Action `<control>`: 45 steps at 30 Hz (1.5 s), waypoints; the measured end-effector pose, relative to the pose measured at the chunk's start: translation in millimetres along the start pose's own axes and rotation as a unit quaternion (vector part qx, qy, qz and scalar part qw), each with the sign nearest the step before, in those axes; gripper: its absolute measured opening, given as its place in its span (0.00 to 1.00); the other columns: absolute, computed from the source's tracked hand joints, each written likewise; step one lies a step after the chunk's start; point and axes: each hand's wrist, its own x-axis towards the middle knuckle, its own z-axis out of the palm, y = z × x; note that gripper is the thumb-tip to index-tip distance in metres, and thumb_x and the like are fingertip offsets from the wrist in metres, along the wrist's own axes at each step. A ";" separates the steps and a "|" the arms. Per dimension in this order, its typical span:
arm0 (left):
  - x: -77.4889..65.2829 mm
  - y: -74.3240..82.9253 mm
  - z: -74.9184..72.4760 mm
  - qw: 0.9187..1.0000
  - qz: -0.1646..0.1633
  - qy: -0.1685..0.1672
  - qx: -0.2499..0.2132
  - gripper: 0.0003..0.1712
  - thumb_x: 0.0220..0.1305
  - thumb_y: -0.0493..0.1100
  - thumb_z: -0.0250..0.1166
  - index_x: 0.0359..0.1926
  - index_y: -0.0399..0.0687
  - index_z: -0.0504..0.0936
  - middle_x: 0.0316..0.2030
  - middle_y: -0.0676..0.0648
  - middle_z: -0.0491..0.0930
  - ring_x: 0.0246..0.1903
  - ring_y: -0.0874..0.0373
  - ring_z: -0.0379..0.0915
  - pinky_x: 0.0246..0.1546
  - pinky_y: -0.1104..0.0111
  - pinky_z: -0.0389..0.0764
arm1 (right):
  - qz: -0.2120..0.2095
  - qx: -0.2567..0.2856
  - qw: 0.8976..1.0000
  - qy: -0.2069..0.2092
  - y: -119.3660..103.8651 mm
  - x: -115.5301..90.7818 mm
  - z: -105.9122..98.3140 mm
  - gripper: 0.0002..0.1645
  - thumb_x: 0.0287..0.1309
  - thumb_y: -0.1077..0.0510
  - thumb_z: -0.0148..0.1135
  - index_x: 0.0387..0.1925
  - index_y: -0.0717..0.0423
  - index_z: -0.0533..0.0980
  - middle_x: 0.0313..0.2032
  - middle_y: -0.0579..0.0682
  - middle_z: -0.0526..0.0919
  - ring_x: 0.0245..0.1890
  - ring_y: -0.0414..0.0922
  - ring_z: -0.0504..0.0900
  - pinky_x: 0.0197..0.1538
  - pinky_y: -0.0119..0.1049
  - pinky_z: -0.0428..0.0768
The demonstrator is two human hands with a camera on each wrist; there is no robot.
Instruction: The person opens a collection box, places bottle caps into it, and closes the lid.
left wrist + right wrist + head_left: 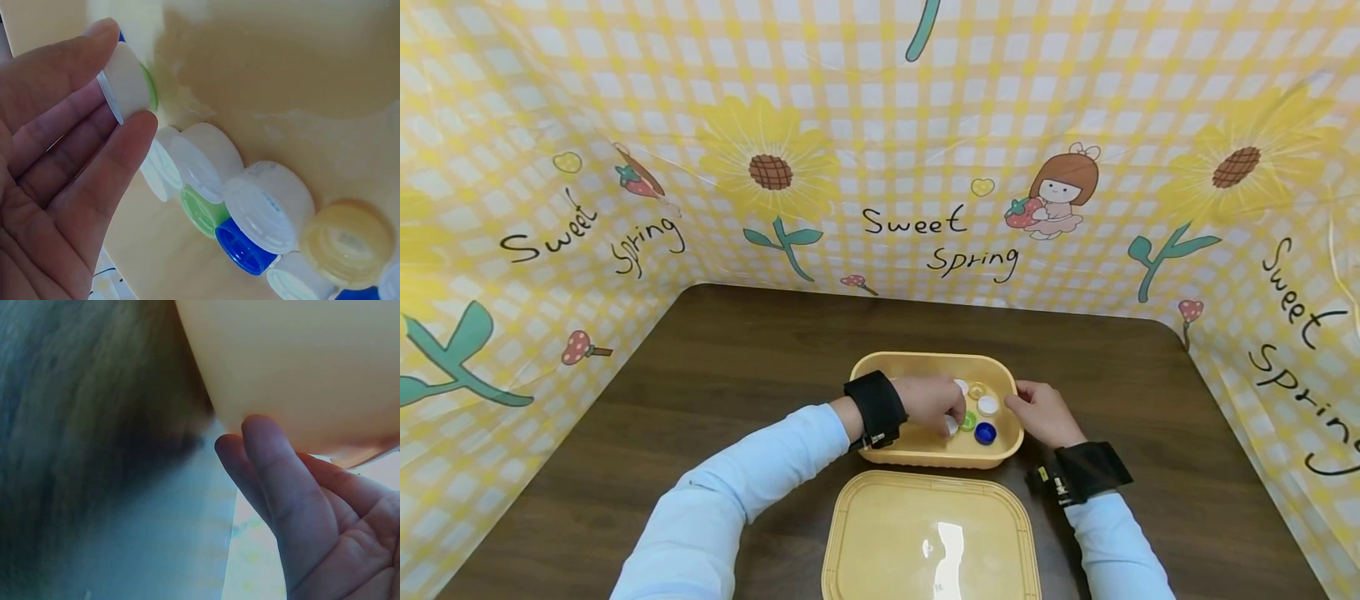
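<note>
Inside the yellow plastic box (936, 360), my left hand (931, 402) pinches a white bottle cap (128, 81) between thumb and fingers. Part of a green cap (150, 87) shows just behind it in the left wrist view. More caps lie close by on the box floor: a blue cap (985, 433), a white cap (988, 406), a yellowish cap (347, 244) and a green cap (201, 211). My right hand (1049, 414) grips the right end of the box, its thumb at the rim and its fingers (281, 481) against the outer wall.
A yellow lid (928, 533) lies flat on the dark wooden table (760, 333), in front of the box. Yellow checked cloth (895, 150) with printed flowers hangs round the table's back and sides.
</note>
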 end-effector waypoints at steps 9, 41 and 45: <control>3.1 -0.1 6.5 1.000 0.004 -0.003 0.009 0.09 0.51 0.38 0.75 0.36 0.46 0.88 0.30 0.56 0.79 0.30 0.63 0.70 0.33 0.79 0.70 | 0.006 -0.001 1.000 -0.004 2.0 0.9 -0.2 0.19 0.64 0.60 0.53 0.50 0.70 0.77 0.36 0.57 0.81 0.33 0.47 0.77 0.36 0.36 0.76; 6.0 -2.5 11.8 0.997 0.038 0.002 0.071 0.16 0.50 0.36 0.74 0.43 0.45 0.87 0.41 0.53 0.84 0.41 0.63 0.77 0.41 0.78 0.73 | 0.000 0.001 1.000 -0.011 1.1 -0.4 -0.3 0.20 0.64 0.61 0.52 0.52 0.69 0.76 0.36 0.57 0.82 0.32 0.47 0.76 0.33 0.36 0.73; 2.9 -1.8 5.5 0.997 0.042 0.012 0.064 0.14 0.52 0.35 0.73 0.43 0.44 0.87 0.41 0.52 0.83 0.41 0.63 0.76 0.42 0.77 0.73 | 0.002 0.002 1.000 -0.011 0.8 -0.3 -1.3 0.20 0.64 0.61 0.52 0.53 0.69 0.76 0.35 0.57 0.81 0.31 0.47 0.76 0.33 0.36 0.72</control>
